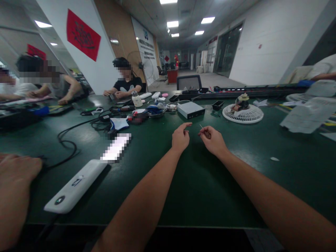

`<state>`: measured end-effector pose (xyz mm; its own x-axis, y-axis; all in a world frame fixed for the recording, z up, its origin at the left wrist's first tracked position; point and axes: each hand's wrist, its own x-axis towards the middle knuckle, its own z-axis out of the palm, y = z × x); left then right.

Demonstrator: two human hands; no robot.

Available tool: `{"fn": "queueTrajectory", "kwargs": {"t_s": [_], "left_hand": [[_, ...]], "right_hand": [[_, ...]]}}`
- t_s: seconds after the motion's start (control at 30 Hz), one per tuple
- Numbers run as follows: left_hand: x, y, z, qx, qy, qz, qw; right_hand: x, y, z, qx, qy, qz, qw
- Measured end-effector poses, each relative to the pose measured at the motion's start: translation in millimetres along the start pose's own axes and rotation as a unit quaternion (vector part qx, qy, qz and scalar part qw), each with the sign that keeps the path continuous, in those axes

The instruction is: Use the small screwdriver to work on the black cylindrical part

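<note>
Right hand (pixel 212 140): thumb and index clenched in a pinch on a thin metal pin (pixel 201 126), its tip pointing up and left, with a small brownish part at the fingertips (pixel 207 134). Too small to tell the exact tool. Pin is held above the green bench (pixel 210 196), just beside the left hand (pixel 180 138), not touching it. Left hand holds nothing: fingers (pixel 187 125) released, loosely curled, pointing toward the pin. Nearest things ahead of the hands: silver metal box (pixel 191 110) and white round fan guard (pixel 243 114) with a small figurine-like object on it (pixel 242 102), both well apart from the hands. Left along the bench: white power bank (pixel 76 185), pixelated phone (pixel 115 147), black cable (pixel 65 140), small metal bowl (pixel 156 112). Loose papers (pixel 307 115) lie at the right. Another person's hand (pixel 15 175) rests at the bottom-left edge, near the power bank, not the wearer's. Person in a black T-shirt (pixel 126 84) sits across the bench, hands (pixel 114 93) at the bench edge, far from the wearer's hands.
</note>
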<state>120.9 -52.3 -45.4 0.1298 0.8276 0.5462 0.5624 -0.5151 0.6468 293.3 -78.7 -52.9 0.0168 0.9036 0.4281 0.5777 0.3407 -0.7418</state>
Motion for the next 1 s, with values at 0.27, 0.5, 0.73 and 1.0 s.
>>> {"fn": "queueTrajectory", "kwargs": {"t_s": [0.27,0.5,0.73,1.0], "left_hand": [[1.9,1.0,3.2,-0.004,-0.037,0.003,0.999],[1.8,3.0,3.4,0.020,-0.017,0.002,1.000],[0.9,1.3,2.5,0.032,-0.015,0.030,0.999],[0.1,-0.8,6.1,0.032,-0.009,0.030,0.999]], "right_hand": [[-0.8,-4.0,-2.0,0.032,0.008,-0.007,0.999],[0.0,-1.5,-1.6,0.069,0.008,0.013,0.998],[6.7,8.4,6.8,0.172,0.001,0.063,0.983],[9.1,19.4,8.7,0.246,0.033,0.111,0.962]]}}
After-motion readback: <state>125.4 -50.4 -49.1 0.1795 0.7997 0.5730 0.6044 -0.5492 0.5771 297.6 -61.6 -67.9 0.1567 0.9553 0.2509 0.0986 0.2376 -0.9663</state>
